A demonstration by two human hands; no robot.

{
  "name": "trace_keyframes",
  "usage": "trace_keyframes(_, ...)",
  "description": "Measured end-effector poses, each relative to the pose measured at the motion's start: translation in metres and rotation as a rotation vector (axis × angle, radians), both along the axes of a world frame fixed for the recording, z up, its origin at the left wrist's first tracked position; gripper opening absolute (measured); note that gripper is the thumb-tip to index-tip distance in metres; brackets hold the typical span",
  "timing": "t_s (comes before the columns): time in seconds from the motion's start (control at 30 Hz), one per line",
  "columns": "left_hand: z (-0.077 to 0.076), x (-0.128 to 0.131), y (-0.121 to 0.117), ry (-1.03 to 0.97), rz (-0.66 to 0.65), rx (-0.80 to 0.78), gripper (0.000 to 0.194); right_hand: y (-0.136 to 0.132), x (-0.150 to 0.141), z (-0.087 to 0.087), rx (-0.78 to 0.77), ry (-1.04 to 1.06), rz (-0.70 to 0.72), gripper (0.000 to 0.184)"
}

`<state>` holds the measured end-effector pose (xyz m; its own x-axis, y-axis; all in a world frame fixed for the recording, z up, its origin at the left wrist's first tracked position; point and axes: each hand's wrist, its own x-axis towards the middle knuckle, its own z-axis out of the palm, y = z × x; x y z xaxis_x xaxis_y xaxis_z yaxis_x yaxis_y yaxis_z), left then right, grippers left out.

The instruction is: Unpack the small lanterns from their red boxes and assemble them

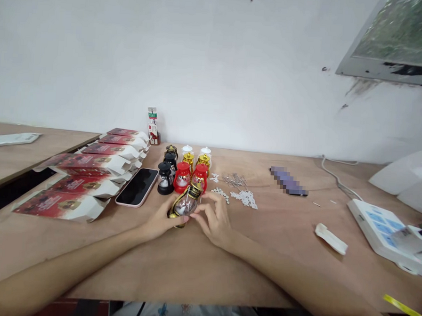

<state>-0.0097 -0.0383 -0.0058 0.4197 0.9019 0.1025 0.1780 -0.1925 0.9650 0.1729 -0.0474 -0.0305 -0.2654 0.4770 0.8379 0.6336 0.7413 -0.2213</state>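
Observation:
A small bronze-and-black lantern (186, 205) with a clear globe is tilted in my left hand (161, 220), whose fingers wrap round its base. My right hand (215, 220) is bent at the lantern's right side, its thumb and fingertips closed against the globe and the handle. Anything small between those fingertips is too fine to make out. Just behind stand several more small lanterns: red ones (183, 177), black ones (165, 178), gold ones (187, 161) and white ones (205, 151). To their right lie little piles of white plastic parts (244, 198) and thin metal pins (235, 180).
Red-and-white cartons (67, 203) lie overlapping at the left, beside a phone (138, 187). A bottle (153, 126) stands by the wall. At the right are a purple pixelated object (288, 181), a crumpled white strip (331, 239), a white device (380, 228) and its cable (337, 179).

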Motion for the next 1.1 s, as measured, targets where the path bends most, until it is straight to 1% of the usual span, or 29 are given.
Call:
trace_keyframes(0.07, -0.001, -0.001, -0.002, -0.007, 0.029, 0.007, 0.063, 0.003, 0.003, -0.002, 0.042, 0.025, 0.034, 0.006)
trace_keyframes(0.13, 0.000, -0.001, -0.003, -0.036, 0.049, -0.004, 0.062, 0.008, 0.008, -0.002, 0.114, 0.106, 0.046, 0.004)
trace_keyframes(0.2, 0.000, -0.002, -0.002, -0.092, 0.042, -0.017, 0.059, 0.014, 0.014, -0.001, 0.173, 0.222, 0.020, 0.004)
trace_keyframes(0.27, 0.001, -0.002, 0.000, -0.131, 0.017, -0.018, 0.055, 0.021, 0.020, 0.002, 0.163, 0.349, -0.042, 0.005)
trace_keyframes(0.33, 0.002, -0.003, 0.004, -0.135, -0.021, 0.009, 0.052, 0.027, 0.023, 0.004, 0.078, 0.440, -0.095, 0.003)
trace_keyframes(0.4, 0.001, -0.006, 0.006, -0.115, -0.062, 0.049, 0.051, 0.029, 0.024, 0.006, -0.051, 0.478, -0.108, 0.009)
trace_keyframes(0.47, 0.000, -0.008, 0.006, -0.092, -0.091, 0.085, 0.048, 0.028, 0.023, 0.007, -0.177, 0.459, -0.060, 0.017)
trace_keyframes(0.53, -0.001, -0.009, 0.005, -0.067, -0.099, 0.115, 0.047, 0.025, 0.022, 0.008, -0.264, 0.420, 0.011, 0.019)
trace_keyframes(0.6, -0.001, -0.009, 0.004, -0.049, -0.114, 0.121, 0.049, 0.022, 0.021, 0.008, -0.315, 0.380, 0.070, 0.019)
trace_keyframes(0.7, 0.000, -0.008, 0.004, -0.046, -0.141, 0.083, 0.052, 0.022, 0.022, 0.006, -0.347, 0.371, 0.105, 0.019)
trace_keyframes(0.8, 0.005, -0.007, 0.003, -0.062, -0.131, 0.041, 0.052, 0.025, 0.024, 0.003, -0.292, 0.398, 0.084, 0.019)
trace_keyframes(0.9, 0.010, -0.004, -0.001, -0.070, -0.096, -0.052, 0.054, 0.028, 0.023, 0.000, -0.113, 0.357, 0.081, 0.016)
trace_keyframes(1.0, 0.011, -0.002, -0.004, -0.108, -0.024, -0.135, 0.052, 0.028, 0.021, -0.001, 0.110, 0.252, 0.157, 0.016)
trace_keyframes(1.07, 0.010, -0.002, -0.004, -0.141, 0.017, -0.160, 0.051, 0.027, 0.020, -0.001, 0.177, 0.221, 0.166, 0.016)
trace_keyframes(1.1, 0.009, -0.002, -0.004, -0.157, 0.030, -0.168, 0.052, 0.028, 0.021, -0.001, 0.174, 0.229, 0.152, 0.015)
